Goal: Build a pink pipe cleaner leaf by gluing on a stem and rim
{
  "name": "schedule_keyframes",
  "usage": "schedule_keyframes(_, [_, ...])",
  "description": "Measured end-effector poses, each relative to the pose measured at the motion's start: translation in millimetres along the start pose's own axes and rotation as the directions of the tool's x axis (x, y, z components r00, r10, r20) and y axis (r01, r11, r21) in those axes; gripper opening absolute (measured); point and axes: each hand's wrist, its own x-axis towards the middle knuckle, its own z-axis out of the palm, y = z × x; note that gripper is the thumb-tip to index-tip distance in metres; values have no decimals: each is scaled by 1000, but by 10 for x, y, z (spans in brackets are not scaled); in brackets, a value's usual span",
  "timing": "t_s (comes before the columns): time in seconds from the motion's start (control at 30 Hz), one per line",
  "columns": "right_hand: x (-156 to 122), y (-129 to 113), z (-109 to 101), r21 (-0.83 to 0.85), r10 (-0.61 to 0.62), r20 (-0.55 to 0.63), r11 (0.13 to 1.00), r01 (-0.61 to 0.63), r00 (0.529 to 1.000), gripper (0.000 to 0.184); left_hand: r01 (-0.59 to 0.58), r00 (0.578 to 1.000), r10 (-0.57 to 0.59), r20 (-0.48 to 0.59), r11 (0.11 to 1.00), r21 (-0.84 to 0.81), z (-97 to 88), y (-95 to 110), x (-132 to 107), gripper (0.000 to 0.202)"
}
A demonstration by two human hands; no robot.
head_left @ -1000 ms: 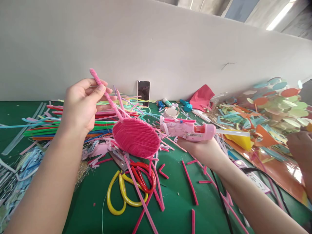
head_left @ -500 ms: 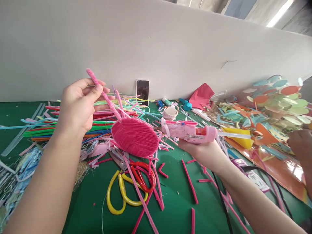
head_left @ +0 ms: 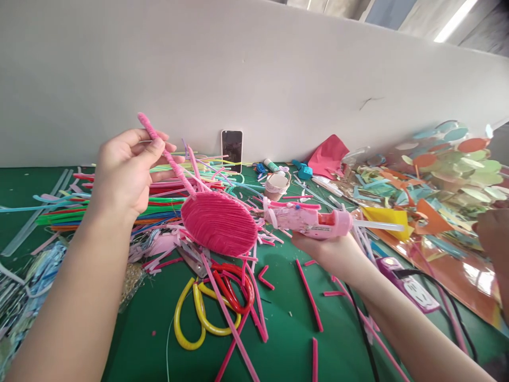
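Observation:
My left hand (head_left: 133,164) pinches the fuzzy pink handle of a pipe-cleaner paddle. The handle tilts up to the left, and the paddle's flat oval head (head_left: 219,224), covered in rows of dark pink pipe cleaner, hangs at its lower end. In my right hand (head_left: 328,252) is a pink hot glue gun (head_left: 308,218), lying sideways with a clear glue stick out of its back. Its nozzle points left, close to the oval's right edge; whether they touch I cannot tell. Below the oval lie yellow-handled scissors (head_left: 189,318) and a red-handled pair (head_left: 248,297).
Bundles of coloured pipe cleaners (head_left: 75,212) lie behind my left hand. A phone (head_left: 231,150) leans on the wall near a small cup (head_left: 277,184). Cut pink pieces (head_left: 309,294) dot the green table. At right are a power strip (head_left: 409,284), paper scraps and another person's hand (head_left: 493,231).
The glue gun has tipped slightly and its back end sits a little lower. The paddle has barely shifted left. The other person's hand at the right edge has moved.

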Motion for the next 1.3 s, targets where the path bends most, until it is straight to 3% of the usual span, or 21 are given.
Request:
schedule_keyframes(0.33, [-72, 111, 13, 28, 13, -11, 1000, -13, 1000, 22, 11, 1000, -11, -20, 1000, -4, -11, 3, 9, 12])
schedule_keyframes(0.53, [-145, 36, 43, 134, 65, -14, 989, -63, 998, 12, -2, 1000, 2, -15, 1000, -7, -32, -32, 33, 10])
schedule_keyframes(0.73, [-195, -23, 143, 226, 135, -120, 968, -106, 984, 14, -22, 1000, 22, -3, 1000, -17, -47, -47, 45, 10])
schedule_keyframes(0.87, [-169, 45, 159, 230, 62, -72, 972, -43, 996, 19, -21, 1000, 21, -5, 1000, -9, -43, -35, 42, 11])
schedule_keyframes(1.03, [-127, 116, 171, 191, 5, -45, 981, 3, 999, 10, -22, 1000, 22, -6, 1000, -8, -31, -34, 33, 12])
schedule_keyframes(1.3, [-125, 172, 198, 166, 18, -67, 986, -7, 998, 10, -21, 1000, 21, -3, 1000, -12, -34, -33, 39, 14])
